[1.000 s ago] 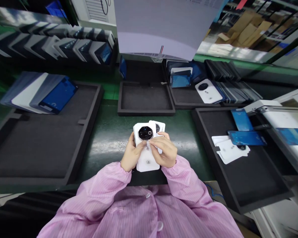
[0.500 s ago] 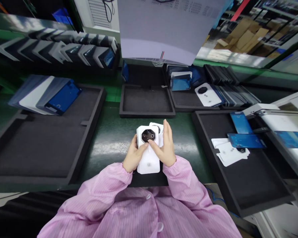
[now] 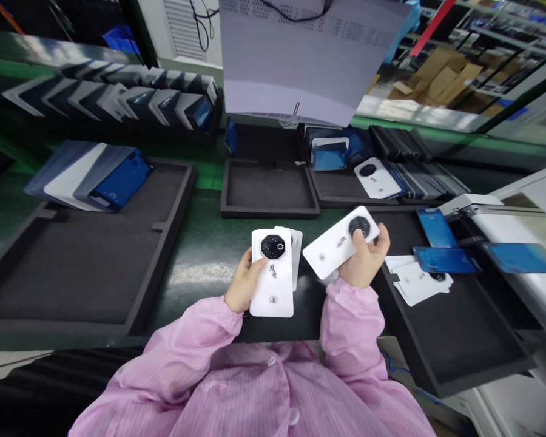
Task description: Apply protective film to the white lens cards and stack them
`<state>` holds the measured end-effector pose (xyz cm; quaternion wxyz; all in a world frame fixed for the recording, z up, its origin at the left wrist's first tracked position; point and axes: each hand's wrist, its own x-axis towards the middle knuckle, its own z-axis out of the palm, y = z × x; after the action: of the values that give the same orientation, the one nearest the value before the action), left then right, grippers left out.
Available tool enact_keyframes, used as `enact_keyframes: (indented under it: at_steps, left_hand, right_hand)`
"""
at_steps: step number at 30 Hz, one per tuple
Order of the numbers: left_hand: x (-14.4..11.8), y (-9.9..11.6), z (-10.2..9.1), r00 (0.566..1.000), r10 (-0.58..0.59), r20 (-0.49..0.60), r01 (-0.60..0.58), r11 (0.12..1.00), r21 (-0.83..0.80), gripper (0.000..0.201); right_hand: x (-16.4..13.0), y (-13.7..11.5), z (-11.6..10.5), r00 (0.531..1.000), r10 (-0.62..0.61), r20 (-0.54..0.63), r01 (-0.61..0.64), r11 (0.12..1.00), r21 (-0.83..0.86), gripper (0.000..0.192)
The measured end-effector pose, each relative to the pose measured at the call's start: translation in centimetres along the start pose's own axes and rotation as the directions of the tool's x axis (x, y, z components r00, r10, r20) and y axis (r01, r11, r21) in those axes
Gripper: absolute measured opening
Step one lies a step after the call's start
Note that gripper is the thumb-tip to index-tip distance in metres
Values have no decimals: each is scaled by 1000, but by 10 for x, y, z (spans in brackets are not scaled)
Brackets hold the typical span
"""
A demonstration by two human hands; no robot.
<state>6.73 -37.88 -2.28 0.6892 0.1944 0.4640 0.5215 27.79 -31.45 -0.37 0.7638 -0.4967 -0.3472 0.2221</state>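
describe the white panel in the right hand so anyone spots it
Over the green table, find the right hand beyond its pink sleeve. It holds the white panel. Unlike the panel in the left hand, this one slants toward the picture's upper right.

The central white phone back cover [image 3: 273, 303] had a smooth, satin, plastic-like face; its octagonal camera plate [image 3: 273, 247] was dark, glossy and glass-like; the tilted white phone back cover [image 3: 326, 249] looked equally smooth; the dark green bench top [image 3: 188, 267] was glossy, with a pale sheen; the large black tray [image 3: 79, 267] looked matt and foam-like; the blue-faced panel [image 3: 446, 260] had a slick, film-like shine; the pink striped smock [image 3: 241, 394] was thin, creased cloth, its button [image 3: 293, 416] shiny, apparently plastic; the brown boxes [image 3: 443, 79] looked like matt cardboard.
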Motion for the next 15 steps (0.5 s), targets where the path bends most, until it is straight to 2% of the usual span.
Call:
enact_keyframes:
  at_steps: [2,3,4,6,9,11,15]
  left_hand:
    - [0,2,0,1000,4,2,-4,1000,-4,56]
    - [0,3,0,1000,4,0,-4,1000,0,56]
    - [-1,3,0,1000,6,-4,-6,1000,4,56]
    - [-1,4,0,1000,16,-6,-16,1000,15,57]
    - [-1,2,0,999,34,10,-35,999,40,58]
    - [0,1,0,999,41,16,-41,998,57,60]
    - [2,-3,-2,995,100,12,-101,990,103,64]
  right_hand:
    - [4,9,-3,981,107,160,-87,988,-128,56]
    - [0,14,-2,952,161,261,-101,968,-228,57]
    - [-6,19,0,910,209,358,-82,937,-338,57]
    - [-22,29,9,832,242,500,69,848,-526,54]
    - [-40,37,22,782,103,615,384,699,-604,43]
    - [-44,33,26,778,-34,627,487,664,-568,36]
    - [-48,8,28,804,-219,553,469,805,-364,14]
